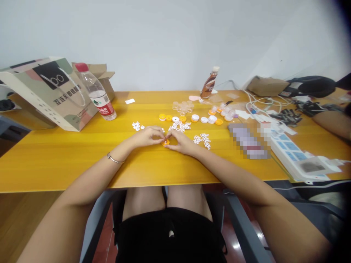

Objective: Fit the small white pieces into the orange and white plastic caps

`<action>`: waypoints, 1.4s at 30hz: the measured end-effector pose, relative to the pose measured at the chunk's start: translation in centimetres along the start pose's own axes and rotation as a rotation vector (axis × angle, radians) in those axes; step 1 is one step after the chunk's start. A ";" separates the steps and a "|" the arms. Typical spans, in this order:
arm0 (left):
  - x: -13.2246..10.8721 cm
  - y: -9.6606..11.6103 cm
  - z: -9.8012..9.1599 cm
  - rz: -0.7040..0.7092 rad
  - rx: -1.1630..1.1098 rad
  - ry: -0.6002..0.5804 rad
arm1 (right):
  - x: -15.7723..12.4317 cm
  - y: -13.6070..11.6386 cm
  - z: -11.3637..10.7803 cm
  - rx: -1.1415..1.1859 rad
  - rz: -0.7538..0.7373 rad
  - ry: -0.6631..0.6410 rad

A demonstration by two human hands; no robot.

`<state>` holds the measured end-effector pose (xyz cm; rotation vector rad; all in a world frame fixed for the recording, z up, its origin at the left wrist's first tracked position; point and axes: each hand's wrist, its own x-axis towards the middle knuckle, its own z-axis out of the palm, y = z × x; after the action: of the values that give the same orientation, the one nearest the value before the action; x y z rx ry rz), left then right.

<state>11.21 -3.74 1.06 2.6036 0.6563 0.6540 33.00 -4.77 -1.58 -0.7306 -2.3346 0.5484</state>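
Observation:
My left hand (148, 136) and my right hand (181, 142) meet at the middle of the yellow table (68, 157). Both pinch one small orange round cap (165, 142) that rests on the tabletop between their fingertips. A silver bracelet sits on my left wrist. Just behind my hands lie white flower-shaped cut-outs (179, 126), with more to the right (202, 139) and left (136, 125). Further back is a row of orange and white caps (192, 118) and a cluster of clear lids (182, 106).
A printed paper bag (49, 93), a water bottle (96, 95) and a cardboard box stand at the back left. A brown drink bottle (210, 83) stands at the back. Cables, label sheets (290, 151) and another person's arm (333, 124) crowd the right side.

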 end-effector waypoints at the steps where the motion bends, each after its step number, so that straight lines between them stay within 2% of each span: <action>1: 0.0 -0.1 0.0 -0.004 0.010 0.006 | 0.0 0.0 0.0 -0.004 0.003 0.002; 20: 0.0 0.3 0.0 0.007 0.072 -0.066 | -0.1 0.8 0.3 0.045 -0.002 0.005; 27: 0.0 0.4 0.0 0.026 0.072 -0.078 | -0.1 0.9 0.5 -0.074 -0.077 0.005; 32: 0.1 0.4 -0.1 0.040 0.115 -0.096 | -0.4 0.9 0.6 -0.134 -0.047 0.002; 42: 0.1 0.2 0.0 0.040 0.169 -0.089 | -0.6 0.8 0.9 -0.083 0.037 0.062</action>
<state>11.39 -3.82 1.14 2.7895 0.6591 0.5114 33.09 -4.70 -2.95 -0.8193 -2.3020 0.4408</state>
